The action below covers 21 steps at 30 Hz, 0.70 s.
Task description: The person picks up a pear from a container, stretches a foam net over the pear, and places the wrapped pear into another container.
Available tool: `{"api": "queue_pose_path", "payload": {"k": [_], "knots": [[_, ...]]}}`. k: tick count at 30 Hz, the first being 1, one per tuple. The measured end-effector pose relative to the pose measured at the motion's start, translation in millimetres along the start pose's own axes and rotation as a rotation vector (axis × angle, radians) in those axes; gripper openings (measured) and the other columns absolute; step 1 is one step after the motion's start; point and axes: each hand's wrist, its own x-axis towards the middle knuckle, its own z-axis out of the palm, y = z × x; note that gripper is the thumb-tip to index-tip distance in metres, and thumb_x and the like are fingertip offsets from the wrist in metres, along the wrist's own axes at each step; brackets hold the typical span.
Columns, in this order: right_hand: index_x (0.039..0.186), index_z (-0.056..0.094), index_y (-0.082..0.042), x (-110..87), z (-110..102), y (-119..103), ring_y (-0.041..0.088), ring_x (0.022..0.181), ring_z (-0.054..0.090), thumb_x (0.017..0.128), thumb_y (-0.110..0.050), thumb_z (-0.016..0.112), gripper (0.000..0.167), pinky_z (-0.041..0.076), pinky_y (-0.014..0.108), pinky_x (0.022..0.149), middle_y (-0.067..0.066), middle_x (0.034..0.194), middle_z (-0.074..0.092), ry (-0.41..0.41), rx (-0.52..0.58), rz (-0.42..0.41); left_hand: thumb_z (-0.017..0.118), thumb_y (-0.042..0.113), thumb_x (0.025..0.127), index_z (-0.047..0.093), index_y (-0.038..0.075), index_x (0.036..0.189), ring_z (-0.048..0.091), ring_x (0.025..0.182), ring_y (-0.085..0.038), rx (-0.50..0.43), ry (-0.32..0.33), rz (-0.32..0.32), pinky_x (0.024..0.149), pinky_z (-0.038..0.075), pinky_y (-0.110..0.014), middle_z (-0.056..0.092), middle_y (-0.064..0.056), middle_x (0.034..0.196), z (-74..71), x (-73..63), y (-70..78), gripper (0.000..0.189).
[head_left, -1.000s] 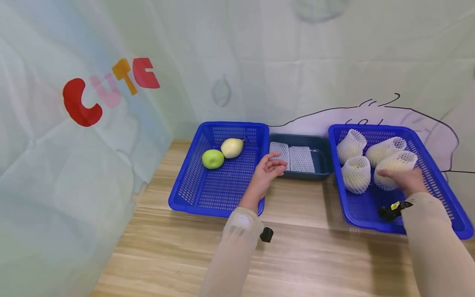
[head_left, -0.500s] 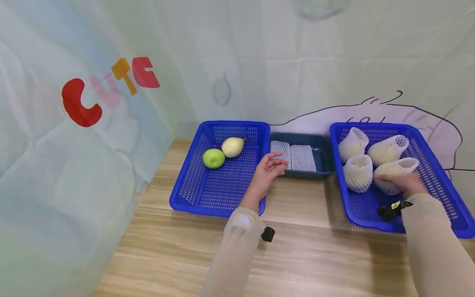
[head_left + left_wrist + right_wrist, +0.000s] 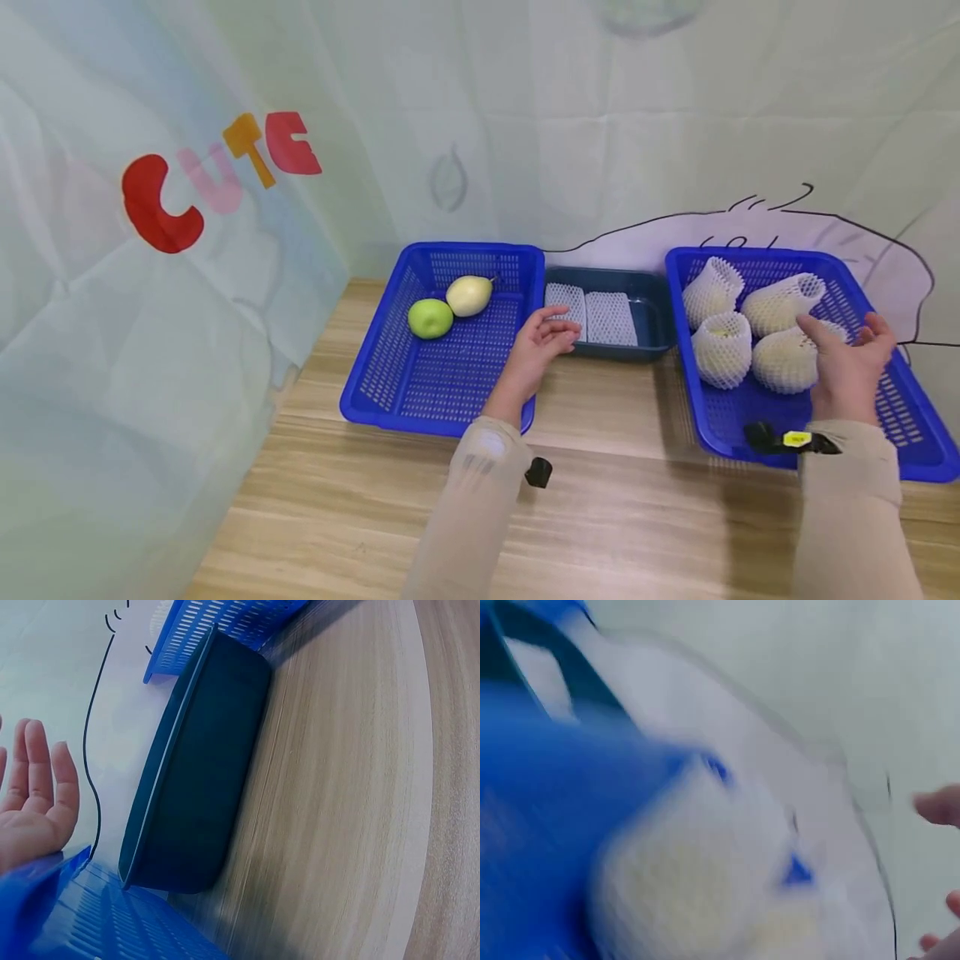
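Wooden table (image 3: 615,508); at frame right, a net-wrapped fruit (image 3: 782,362) slants upper-right, just left of my right hand (image 3: 851,371), fingers parted, empty; my left hand (image 3: 536,348), half-curled, empty, is farther.

Pale wood grain was shown across the table (image 3: 637,500). Behind the table a creased grey-green sheet (image 3: 525,125) was hung, and along the table's left side a bluish panel (image 3: 112,358) was draped. Above the table's far left corner, "CUTE" was spelled on that panel by a red "C" (image 3: 144,204), a pink "U" (image 3: 223,198), an orange "T" (image 3: 243,136) and a red "E" (image 3: 280,143). Just behind the table, a pale figure (image 3: 622,248) was outlined in black, partly hidden. Higher above the table, a grey teardrop shape (image 3: 448,183) was printed.
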Motion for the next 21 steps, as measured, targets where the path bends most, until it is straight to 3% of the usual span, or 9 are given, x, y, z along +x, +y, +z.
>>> {"api": "queue_pose_path", "payload": {"k": [2, 4, 6, 9, 12, 14, 18, 21], "knots": [[0.132, 0.035, -0.026, -21.2, 21, 6, 0.006, 0.127, 0.018, 0.078, -0.006, 0.072, 0.068, 0.018, 0.017, 0.103, -0.011, 0.136, 0.021, 0.056, 0.110, -0.174, 0.053, -0.007, 0.089, 0.044, -0.006, 0.126, 0.060, 0.087, -0.011, -0.005, 0.002, -0.007, 0.077, 0.049, -0.028, 0.059, -0.024, 0.105, -0.7, -0.1, 0.1, 0.038], [0.119, 0.048, -0.018, -38.3, 42, 18, 0.006, 0.121, 0.028, 0.080, 0.001, 0.066, 0.047, 0.025, 0.018, 0.097, -0.009, 0.126, 0.033, 0.069, 0.106, -0.382, 0.053, -0.007, 0.089, 0.044, -0.006, 0.126, 0.060, 0.087, -0.011, -0.010, 0.004, -0.008, 0.077, 0.049, -0.027, 0.060, -0.022, 0.104, -0.7, -0.4, -0.1, 0.038], [0.109, 0.056, -0.007, -50.5, 60, 34, 0.010, 0.114, 0.036, 0.079, 0.004, 0.062, 0.033, 0.030, 0.023, 0.091, -0.004, 0.118, 0.041, 0.034, 0.020, -0.563, 0.052, -0.007, 0.089, 0.044, -0.006, 0.126, 0.060, 0.087, -0.012, -0.018, 0.005, -0.010, 0.077, 0.049, -0.027, 0.061, -0.019, 0.103, -0.4, -1.1, -0.3, 0.038], [0.105, 0.058, 0.005, -59.9, 77, 56, 0.022, 0.114, 0.041, 0.077, 0.006, 0.060, 0.028, 0.032, 0.032, 0.090, 0.009, 0.118, 0.047, -0.083, -0.226, -0.722, 0.053, -0.006, 0.089, 0.044, -0.006, 0.126, 0.061, 0.087, -0.012, -0.016, 0.004, -0.010, 0.077, 0.050, -0.028, 0.062, -0.018, 0.102, -0.1, -2.4, -1.3, 0.037], [0.107, 0.059, 0.008, -62.2, 85, 70, 0.035, 0.119, 0.039, 0.077, 0.007, 0.059, 0.030, 0.031, 0.042, 0.096, 0.022, 0.124, 0.045, -0.201, -0.471, -0.743, 0.053, -0.005, 0.090, 0.044, -0.007, 0.126, 0.061, 0.087, -0.012, -0.008, -0.001, -0.011, 0.078, 0.050, -0.028, 0.061, -0.020, 0.103, -0.2, -3.2, -2.6, 0.037], [0.108, 0.059, 0.008, -61.8, 87, 75, 0.041, 0.119, 0.038, 0.078, 0.007, 0.056, 0.030, 0.029, 0.047, 0.099, 0.025, 0.125, 0.044, -0.232, -0.577, -0.727, 0.053, -0.004, 0.090, 0.044, -0.007, 0.125, 0.061, 0.088, -0.012, 0.003, 0.000, -0.011, 0.079, 0.050, -0.029, 0.061, -0.022, 0.104, -0.1, -3.5, -2.4, 0.036], [0.108, 0.060, 0.007, -60.6, 88, 75, 0.041, 0.121, 0.039, 0.079, 0.007, 0.046, 0.032, 0.030, 0.048, 0.099, 0.024, 0.126, 0.047, -0.223, -0.649, -0.706, 0.051, -0.004, 0.091, 0.046, -0.009, 0.119, 0.061, 0.084, -0.012, 0.007, 0.013, -0.016, 0.076, 0.050, -0.028, 0.062, -0.022, 0.101, 1.6, -3.5, 0.5, 0.029], [0.106, 0.061, 0.007, -60.5, 86, 75, 0.040, 0.120, 0.040, 0.077, 0.011, 0.040, 0.036, 0.031, 0.048, 0.099, 0.023, 0.124, 0.049, -0.204, -0.643, -0.710, 0.052, -0.004, 0.090, 0.050, -0.007, 0.110, 0.061, 0.075, -0.010, 0.007, 0.047, -0.071, 0.068, 0.050, -0.024, 0.065, -0.012, 0.090, 5.6, -2.7, 10.9, 0.020]]}}
